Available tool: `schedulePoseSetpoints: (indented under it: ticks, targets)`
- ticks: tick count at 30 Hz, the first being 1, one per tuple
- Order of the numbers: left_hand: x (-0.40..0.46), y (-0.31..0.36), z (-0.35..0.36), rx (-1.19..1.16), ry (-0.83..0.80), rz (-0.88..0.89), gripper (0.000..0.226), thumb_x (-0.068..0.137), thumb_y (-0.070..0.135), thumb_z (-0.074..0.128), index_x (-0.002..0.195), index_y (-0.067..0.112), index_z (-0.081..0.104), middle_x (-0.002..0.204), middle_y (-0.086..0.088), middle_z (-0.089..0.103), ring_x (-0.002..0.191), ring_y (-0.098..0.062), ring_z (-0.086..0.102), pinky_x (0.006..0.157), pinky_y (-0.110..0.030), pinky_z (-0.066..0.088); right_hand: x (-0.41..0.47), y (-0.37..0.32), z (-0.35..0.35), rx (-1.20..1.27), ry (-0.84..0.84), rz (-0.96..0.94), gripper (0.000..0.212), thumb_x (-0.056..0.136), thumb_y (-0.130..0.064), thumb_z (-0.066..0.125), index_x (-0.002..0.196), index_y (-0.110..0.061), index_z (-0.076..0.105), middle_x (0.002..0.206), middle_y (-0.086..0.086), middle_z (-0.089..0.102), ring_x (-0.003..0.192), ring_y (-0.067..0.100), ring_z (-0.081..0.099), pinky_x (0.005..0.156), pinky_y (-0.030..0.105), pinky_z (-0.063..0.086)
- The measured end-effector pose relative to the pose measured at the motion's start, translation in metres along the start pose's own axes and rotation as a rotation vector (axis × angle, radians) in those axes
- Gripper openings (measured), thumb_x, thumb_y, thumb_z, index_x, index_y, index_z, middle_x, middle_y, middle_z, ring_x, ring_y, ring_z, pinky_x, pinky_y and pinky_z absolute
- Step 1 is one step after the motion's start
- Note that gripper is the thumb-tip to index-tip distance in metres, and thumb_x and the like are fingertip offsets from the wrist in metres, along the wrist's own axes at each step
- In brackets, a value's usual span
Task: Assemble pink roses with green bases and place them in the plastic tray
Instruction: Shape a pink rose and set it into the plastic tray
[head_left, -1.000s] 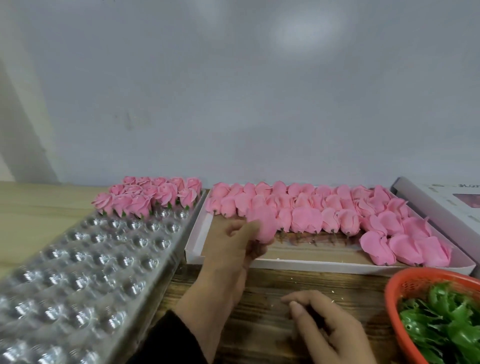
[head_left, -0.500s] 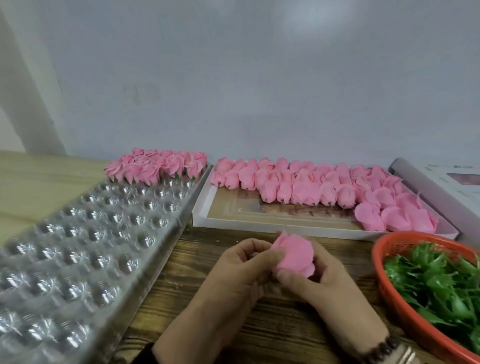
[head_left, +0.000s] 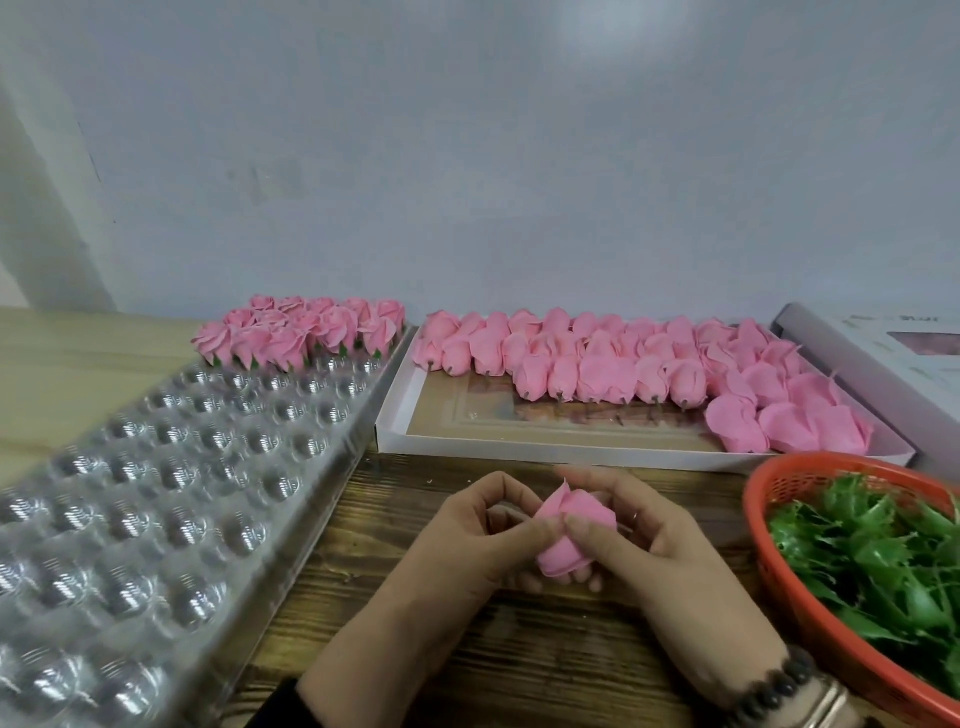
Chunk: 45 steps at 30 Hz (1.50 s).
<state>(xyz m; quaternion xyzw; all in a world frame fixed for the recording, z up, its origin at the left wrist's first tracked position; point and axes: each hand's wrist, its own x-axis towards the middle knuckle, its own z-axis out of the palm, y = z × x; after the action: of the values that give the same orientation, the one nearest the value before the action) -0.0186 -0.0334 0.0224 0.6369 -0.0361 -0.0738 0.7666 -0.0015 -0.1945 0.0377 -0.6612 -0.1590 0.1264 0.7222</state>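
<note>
Dark wooden table (head_left: 415, 649) lies under your hands: left hand (head_left: 462, 540) and right hand (head_left: 654, 545) fingers pinch one pink paper rose (head_left: 571, 530); clear plastic dimpled tray (head_left: 156, 493) sits left. No writing is legible.

Over the dark wooden tabletop (head_left: 415, 649), the left hand (head_left: 462, 551) and right hand (head_left: 660, 556) pinch one pink fabric rose bud (head_left: 569, 535) between them. A clear plastic dimpled tray (head_left: 171, 493) lies left, finished roses (head_left: 306, 332) at its far end. An orange mesh basket (head_left: 810, 618) of green leaf bases (head_left: 878, 561) sits right.
</note>
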Motion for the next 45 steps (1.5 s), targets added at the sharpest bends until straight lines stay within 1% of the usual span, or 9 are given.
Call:
schedulePoseSetpoints:
  ticks: [8, 14, 21, 29, 32, 36, 38, 41, 45]
  targets:
    - [0.002, 0.004, 0.001, -0.141, -0.012, -0.064, 0.024, 0.077, 0.035, 0.06, 0.08, 0.012, 0.064, 0.073, -0.007, 0.066, 0.064, -0.016, 0.064, 0.054, -0.023, 0.052, 0.0, 0.002, -0.001, -0.037, 0.044, -0.056, 0.022, 0.082, 0.005, 0.058, 0.086, -0.014, 0.069, 0.077, 0.001, 0.069, 0.061, 0.001, 0.057, 0.053, 0.016, 0.046]
    - [0.0, -0.001, 0.001, -0.088, 0.014, -0.028, 0.009, 0.065, 0.028, 0.071, 0.067, 0.021, 0.066, 0.072, -0.008, 0.062, 0.062, -0.014, 0.06, 0.052, -0.021, 0.048, 0.0, 0.003, 0.0, -0.079, 0.002, -0.094, 0.021, 0.082, 0.003, 0.059, 0.09, -0.015, 0.068, 0.078, -0.002, 0.068, 0.063, 0.002, 0.058, 0.055, 0.015, 0.047]
    - [0.002, -0.002, -0.003, -0.085, 0.028, -0.025, 0.008, 0.066, 0.022, 0.07, 0.067, 0.017, 0.064, 0.066, -0.005, 0.06, 0.054, -0.011, 0.055, 0.047, -0.02, 0.044, -0.001, 0.003, 0.0, -0.091, -0.074, -0.098, 0.034, 0.083, -0.003, 0.061, 0.1, -0.032, 0.069, 0.089, 0.007, 0.069, 0.069, 0.012, 0.062, 0.062, 0.024, 0.054]
    - [0.004, -0.002, -0.002, 0.039, 0.0, -0.025, 0.008, 0.073, 0.033, 0.066, 0.069, 0.027, 0.064, 0.073, -0.002, 0.064, 0.063, -0.012, 0.058, 0.055, -0.022, 0.047, 0.002, 0.006, -0.001, -0.137, -0.042, -0.13, 0.009, 0.082, -0.004, 0.062, 0.076, -0.009, 0.063, 0.067, 0.003, 0.062, 0.057, 0.006, 0.053, 0.05, 0.016, 0.044]
    - [0.002, 0.0, -0.003, 0.218, -0.034, -0.017, 0.029, 0.071, 0.051, 0.071, 0.091, 0.033, 0.06, 0.093, 0.0, 0.067, 0.082, -0.013, 0.065, 0.073, -0.026, 0.052, 0.004, 0.007, -0.001, -0.178, -0.013, -0.152, 0.008, 0.081, -0.005, 0.065, 0.075, -0.01, 0.063, 0.066, 0.004, 0.063, 0.056, 0.005, 0.055, 0.05, 0.017, 0.045]
    - [-0.002, -0.001, 0.003, 0.384, -0.08, -0.028, 0.089, 0.055, 0.033, 0.082, 0.131, 0.039, 0.036, 0.115, 0.006, 0.06, 0.105, -0.005, 0.061, 0.098, -0.029, 0.047, 0.005, 0.01, -0.001, -0.393, 0.017, -0.228, 0.012, 0.08, -0.008, 0.067, 0.075, -0.019, 0.065, 0.078, 0.008, 0.065, 0.075, 0.022, 0.061, 0.074, 0.038, 0.05]
    - [-0.003, -0.003, 0.009, 0.457, -0.038, 0.012, 0.098, 0.057, 0.026, 0.082, 0.139, 0.033, 0.029, 0.115, 0.01, 0.059, 0.106, 0.001, 0.058, 0.1, -0.025, 0.044, 0.002, 0.009, 0.002, -0.461, -0.001, -0.299, 0.009, 0.079, -0.013, 0.068, 0.076, -0.021, 0.065, 0.082, 0.001, 0.063, 0.081, 0.016, 0.061, 0.078, 0.035, 0.049]
    - [-0.003, -0.002, 0.014, 0.488, 0.013, 0.05, 0.081, 0.064, 0.011, 0.079, 0.133, 0.023, 0.038, 0.106, 0.011, 0.064, 0.098, 0.007, 0.059, 0.089, -0.014, 0.044, 0.0, 0.006, 0.007, -0.595, -0.033, -0.461, 0.004, 0.074, -0.022, 0.064, 0.076, -0.025, 0.063, 0.084, -0.008, 0.058, 0.082, 0.01, 0.059, 0.073, 0.017, 0.045]
    - [-0.004, 0.002, 0.02, 0.425, -0.07, 0.141, 0.021, 0.076, 0.003, 0.068, 0.084, 0.022, 0.065, 0.079, 0.009, 0.067, 0.079, 0.0, 0.061, 0.071, -0.016, 0.046, -0.003, 0.003, 0.01, -0.723, -0.053, -0.637, 0.015, 0.079, -0.011, 0.062, 0.079, -0.026, 0.058, 0.087, -0.009, 0.054, 0.08, 0.008, 0.058, 0.069, 0.019, 0.046]
